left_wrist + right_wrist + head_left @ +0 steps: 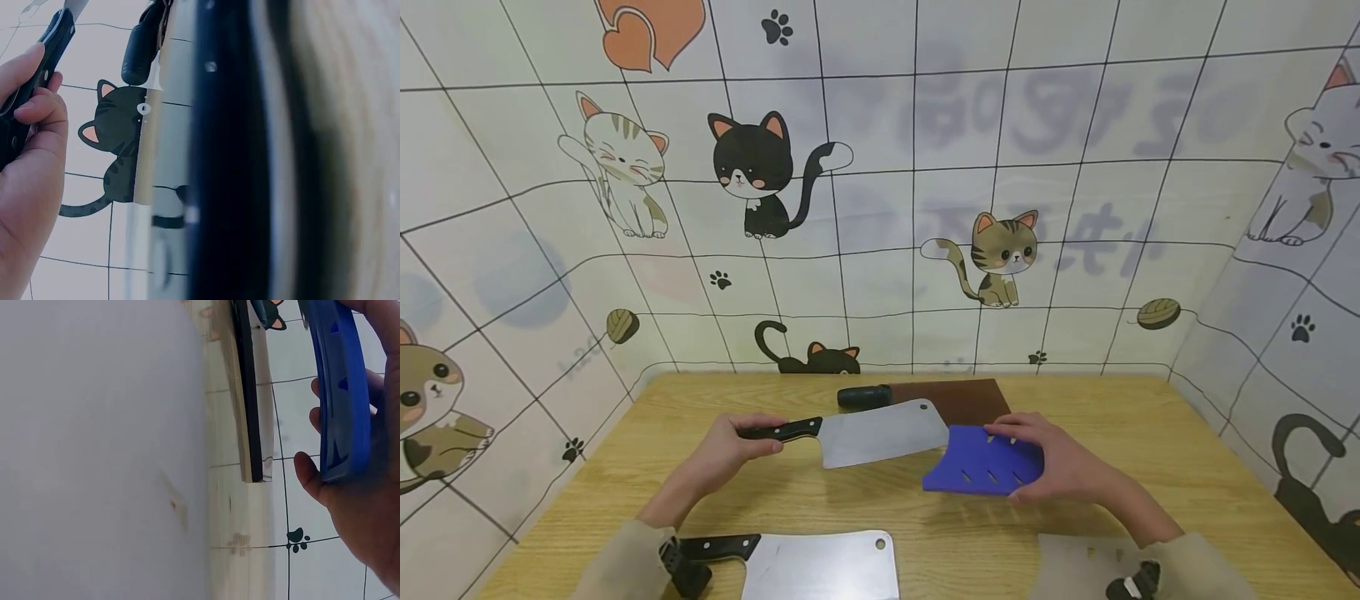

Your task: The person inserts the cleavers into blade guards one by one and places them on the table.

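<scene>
My left hand [722, 454] grips the black riveted handle [793, 430] of a cleaver [880, 435], its broad steel blade pointing right above the table. In the left wrist view, the thumb and fingers wrap that handle [56, 47]. A blue blade cover [977, 462] with small slots is in my right hand [1063, 462], thumb along its near edge and fingers at its far edge. The right wrist view shows the cover [353, 400] edge-on between thumb and fingers. The blade's front corner comes right at the cover's upper left corner.
A second cleaver [820, 562] lies at the table's front, handle to the left. Behind the held one lies a knife with a dark handle [865, 397] and a brown cover [966, 398]. A pale cover [1063, 567] lies front right. The cat-print wall [880, 283] surrounds the wooden table [700, 392].
</scene>
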The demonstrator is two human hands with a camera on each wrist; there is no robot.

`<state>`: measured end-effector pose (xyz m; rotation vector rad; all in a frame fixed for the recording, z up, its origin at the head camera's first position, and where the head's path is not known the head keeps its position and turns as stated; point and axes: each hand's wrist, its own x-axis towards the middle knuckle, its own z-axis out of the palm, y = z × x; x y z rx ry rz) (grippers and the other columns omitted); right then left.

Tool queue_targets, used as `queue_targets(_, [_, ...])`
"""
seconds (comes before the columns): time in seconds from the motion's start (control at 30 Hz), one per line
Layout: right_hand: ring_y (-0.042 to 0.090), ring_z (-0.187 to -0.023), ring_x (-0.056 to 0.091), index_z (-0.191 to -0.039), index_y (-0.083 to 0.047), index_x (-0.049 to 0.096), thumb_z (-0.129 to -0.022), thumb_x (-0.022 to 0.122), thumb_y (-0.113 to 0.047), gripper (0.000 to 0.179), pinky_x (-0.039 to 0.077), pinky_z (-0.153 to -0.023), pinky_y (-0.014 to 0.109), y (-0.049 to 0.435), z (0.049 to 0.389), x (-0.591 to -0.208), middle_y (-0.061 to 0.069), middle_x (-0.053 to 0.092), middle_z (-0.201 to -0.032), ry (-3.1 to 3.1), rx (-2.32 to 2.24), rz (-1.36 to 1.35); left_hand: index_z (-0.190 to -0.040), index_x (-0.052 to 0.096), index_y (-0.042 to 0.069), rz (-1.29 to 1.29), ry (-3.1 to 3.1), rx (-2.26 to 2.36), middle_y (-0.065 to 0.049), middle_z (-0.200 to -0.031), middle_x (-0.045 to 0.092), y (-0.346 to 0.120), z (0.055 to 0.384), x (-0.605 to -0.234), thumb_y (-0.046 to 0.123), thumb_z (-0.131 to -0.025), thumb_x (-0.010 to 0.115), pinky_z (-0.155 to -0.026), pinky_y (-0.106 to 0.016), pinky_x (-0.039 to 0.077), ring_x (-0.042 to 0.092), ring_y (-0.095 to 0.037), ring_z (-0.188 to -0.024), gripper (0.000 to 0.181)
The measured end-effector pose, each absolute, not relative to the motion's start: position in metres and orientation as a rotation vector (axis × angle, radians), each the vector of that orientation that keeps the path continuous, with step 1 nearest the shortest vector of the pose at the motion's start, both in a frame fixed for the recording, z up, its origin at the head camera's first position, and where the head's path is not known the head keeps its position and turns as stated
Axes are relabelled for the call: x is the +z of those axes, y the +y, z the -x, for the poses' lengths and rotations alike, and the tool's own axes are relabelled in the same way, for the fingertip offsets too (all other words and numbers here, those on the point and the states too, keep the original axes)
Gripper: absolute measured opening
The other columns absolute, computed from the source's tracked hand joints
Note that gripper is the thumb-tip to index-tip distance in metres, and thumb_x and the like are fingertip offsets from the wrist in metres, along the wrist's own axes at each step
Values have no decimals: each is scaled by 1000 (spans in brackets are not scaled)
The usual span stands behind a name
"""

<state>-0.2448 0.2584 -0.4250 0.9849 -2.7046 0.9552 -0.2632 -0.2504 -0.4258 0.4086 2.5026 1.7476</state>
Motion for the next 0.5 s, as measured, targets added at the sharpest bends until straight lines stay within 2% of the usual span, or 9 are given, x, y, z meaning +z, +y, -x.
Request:
queue_targets(0.2, [37,-127,50,-140,-21,65,-61,93,-43,86,46,-93,46,261,246,-425,6,57,-140,-2722,960,-965,-121,74,0,-476,2550,1641,-15,-122,68,-254,265,-419,13,-86,83,-85,-31,51,62,-22,-102,38])
queue_targets(0.5, [38,-130,49,-141,-18,64,-63,93,-38,86,46,-93,47,268,249,-421,7,56,-142,-2729,948,-897,-121,72,-6,-634,2426,1612,-18,-119,65,-255,264,-411,8,-87,80,-75,-28,52,58,-22,-94,38])
